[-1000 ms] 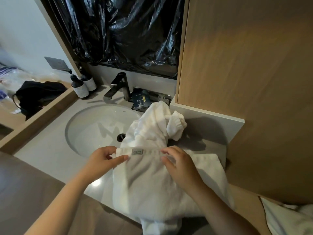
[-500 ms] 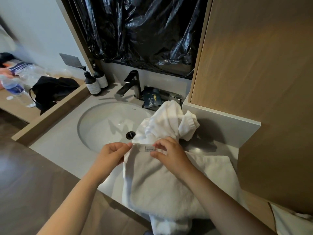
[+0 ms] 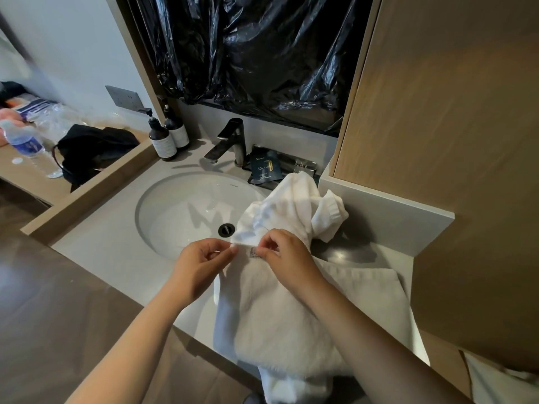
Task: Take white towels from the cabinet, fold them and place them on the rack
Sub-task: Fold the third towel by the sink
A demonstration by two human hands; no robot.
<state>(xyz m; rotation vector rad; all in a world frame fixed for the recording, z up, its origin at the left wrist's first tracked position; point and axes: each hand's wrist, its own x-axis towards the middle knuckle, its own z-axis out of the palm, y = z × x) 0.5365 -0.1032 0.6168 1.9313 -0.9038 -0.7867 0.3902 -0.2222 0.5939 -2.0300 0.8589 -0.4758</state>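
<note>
Now I am bringing my left hand (image 3: 201, 263) and right hand (image 3: 287, 258) closer together than a second ago, each pinching the far hem of the white towel (image 3: 280, 316), which is lying on the counter (image 3: 96, 252) right of the sink (image 3: 180, 217); folding is progressing.

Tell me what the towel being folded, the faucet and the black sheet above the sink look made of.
Towel: terry cloth, probably cotton; fuzzy matte pile. Faucet: metal, dark brushed finish with soft highlights. Black sheet: thin glossy plastic film, crinkled with sharp glints.
</note>
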